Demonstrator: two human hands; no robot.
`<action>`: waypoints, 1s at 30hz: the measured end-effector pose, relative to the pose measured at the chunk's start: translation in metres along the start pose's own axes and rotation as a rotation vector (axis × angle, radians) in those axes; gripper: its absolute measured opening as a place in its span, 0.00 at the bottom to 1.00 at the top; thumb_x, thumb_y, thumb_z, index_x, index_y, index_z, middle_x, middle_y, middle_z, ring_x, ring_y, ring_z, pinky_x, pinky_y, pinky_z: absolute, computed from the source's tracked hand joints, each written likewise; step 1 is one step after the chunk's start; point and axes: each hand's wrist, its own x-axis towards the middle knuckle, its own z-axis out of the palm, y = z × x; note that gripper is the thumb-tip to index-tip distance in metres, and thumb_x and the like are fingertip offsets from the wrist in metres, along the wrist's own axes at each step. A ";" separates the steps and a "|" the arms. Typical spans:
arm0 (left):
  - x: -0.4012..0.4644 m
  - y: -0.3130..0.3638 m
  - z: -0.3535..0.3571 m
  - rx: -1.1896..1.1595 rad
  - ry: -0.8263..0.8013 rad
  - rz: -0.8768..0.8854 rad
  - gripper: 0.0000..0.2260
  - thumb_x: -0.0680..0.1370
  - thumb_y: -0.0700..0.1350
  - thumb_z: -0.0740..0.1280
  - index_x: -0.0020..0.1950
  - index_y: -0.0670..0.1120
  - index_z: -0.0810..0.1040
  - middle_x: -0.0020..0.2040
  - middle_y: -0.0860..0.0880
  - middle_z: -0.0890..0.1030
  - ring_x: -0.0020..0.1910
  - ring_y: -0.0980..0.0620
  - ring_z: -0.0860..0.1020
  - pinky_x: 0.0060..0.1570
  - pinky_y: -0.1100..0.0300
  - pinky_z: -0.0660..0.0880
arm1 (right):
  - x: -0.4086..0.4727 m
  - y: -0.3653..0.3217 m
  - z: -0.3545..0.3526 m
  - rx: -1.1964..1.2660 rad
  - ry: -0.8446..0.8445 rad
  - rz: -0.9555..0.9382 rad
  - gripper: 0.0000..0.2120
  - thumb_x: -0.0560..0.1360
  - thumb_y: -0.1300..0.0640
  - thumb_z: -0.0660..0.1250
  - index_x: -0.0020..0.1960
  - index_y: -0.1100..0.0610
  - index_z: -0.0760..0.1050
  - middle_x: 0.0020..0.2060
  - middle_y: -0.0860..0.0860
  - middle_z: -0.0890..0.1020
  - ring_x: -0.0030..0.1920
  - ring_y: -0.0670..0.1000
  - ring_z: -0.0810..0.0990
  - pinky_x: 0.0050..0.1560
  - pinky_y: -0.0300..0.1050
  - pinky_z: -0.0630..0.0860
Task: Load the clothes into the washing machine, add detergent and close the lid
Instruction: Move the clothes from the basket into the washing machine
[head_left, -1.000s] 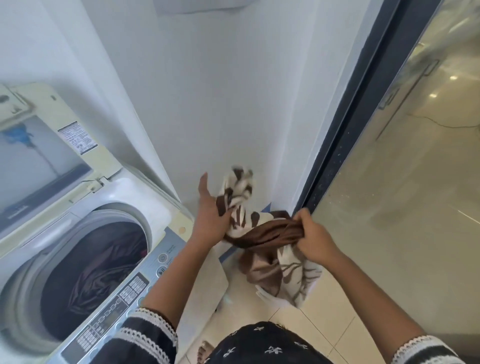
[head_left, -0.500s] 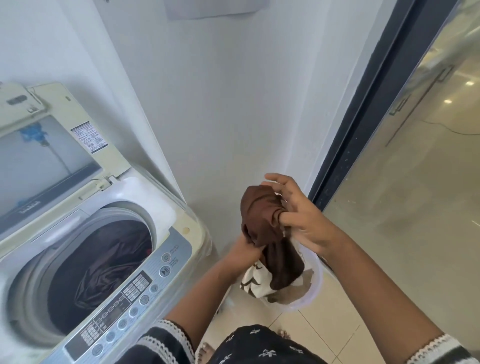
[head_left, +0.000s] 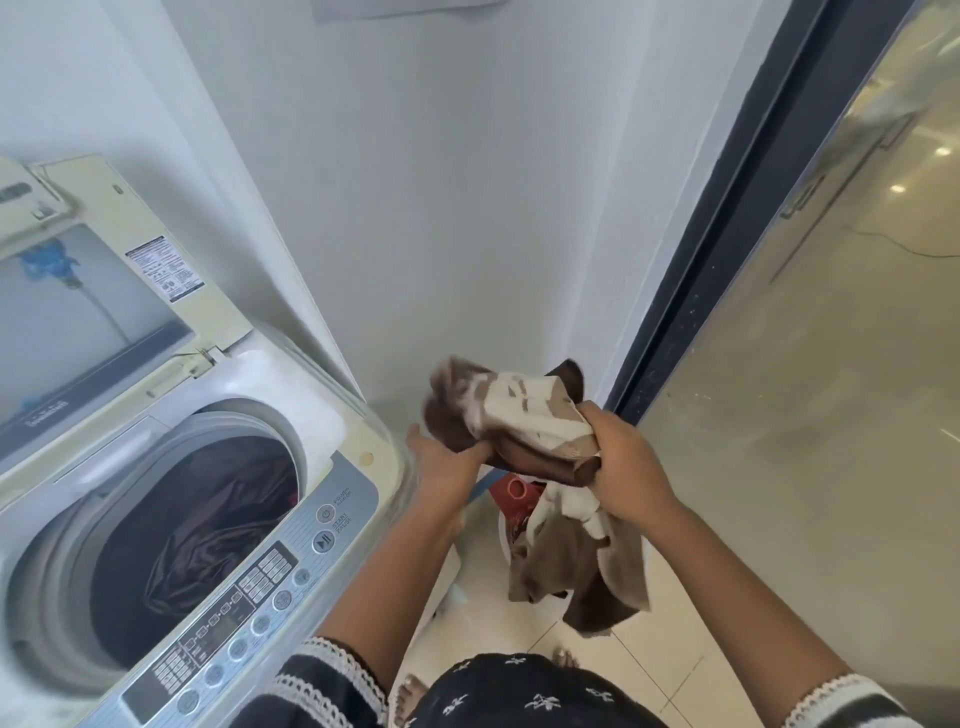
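Head view: a brown and cream garment bunched between both hands, just right of the open washing machine.

The right hand has its grip closed on the cloth; the left hand cups it from below. Dark clothes already lie in the drum. Loading is in hand; next, I judge, the bundle must swing left over the opening and drop.

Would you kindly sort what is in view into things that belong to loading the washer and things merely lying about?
Belongs to the job:
washing machine, lid raised
dark clothes in the drum
brown-and-cream garment, held by left hand and right hand
laundry basket

Just there:
glass door
wall
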 end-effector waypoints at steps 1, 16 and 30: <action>0.003 -0.007 -0.004 0.141 0.017 0.072 0.53 0.66 0.43 0.81 0.78 0.57 0.49 0.77 0.44 0.62 0.73 0.45 0.65 0.72 0.47 0.65 | 0.000 0.002 -0.004 -0.132 0.032 -0.016 0.19 0.74 0.62 0.68 0.64 0.54 0.73 0.49 0.54 0.77 0.50 0.58 0.76 0.44 0.50 0.74; -0.009 0.001 0.017 -0.286 -0.223 -0.039 0.12 0.82 0.48 0.58 0.59 0.51 0.80 0.53 0.45 0.85 0.55 0.43 0.83 0.55 0.44 0.81 | -0.005 -0.018 -0.014 0.737 -0.044 -0.014 0.38 0.70 0.67 0.76 0.71 0.42 0.64 0.60 0.45 0.77 0.60 0.46 0.79 0.62 0.45 0.77; -0.016 -0.016 0.004 0.325 -0.247 0.068 0.25 0.78 0.52 0.69 0.71 0.54 0.62 0.71 0.48 0.68 0.65 0.51 0.72 0.63 0.54 0.74 | -0.004 -0.023 0.013 0.337 0.166 0.113 0.41 0.67 0.65 0.72 0.70 0.36 0.58 0.55 0.47 0.79 0.50 0.52 0.81 0.46 0.47 0.78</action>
